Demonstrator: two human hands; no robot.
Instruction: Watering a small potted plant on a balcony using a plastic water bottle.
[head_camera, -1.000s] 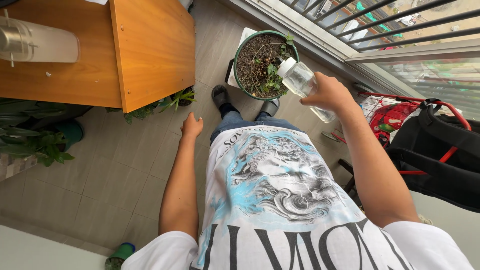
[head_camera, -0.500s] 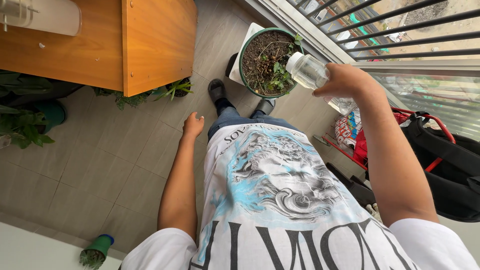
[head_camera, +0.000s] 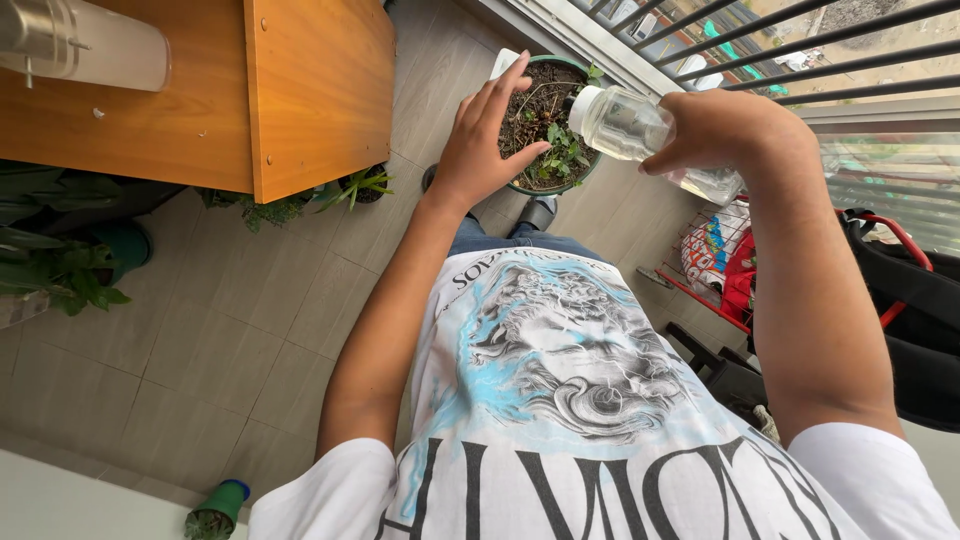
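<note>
My right hand (head_camera: 725, 130) grips a clear plastic bottle (head_camera: 640, 132) with a white cap (head_camera: 583, 104), held on its side above a round green pot (head_camera: 578, 178) of soil and small green sprouts. My left hand (head_camera: 485, 140) is raised with fingers spread, just left of the bottle's cap and over the pot's left half, holding nothing. The pot stands on the tiled floor by my feet.
A wooden table (head_camera: 200, 100) with a metal-and-frosted container (head_camera: 80, 45) is at the upper left, leafy plants (head_camera: 60, 270) beneath it. Window bars (head_camera: 780, 60) run along the top right. A red-framed cart with a black bag (head_camera: 900, 290) stands at right. A small green pot (head_camera: 220, 505) lies at the bottom.
My left hand has risen from beside my thigh up to the bottle's cap, fingers spread. The right hand keeps the bottle tilted over the pot, shifted slightly up.
</note>
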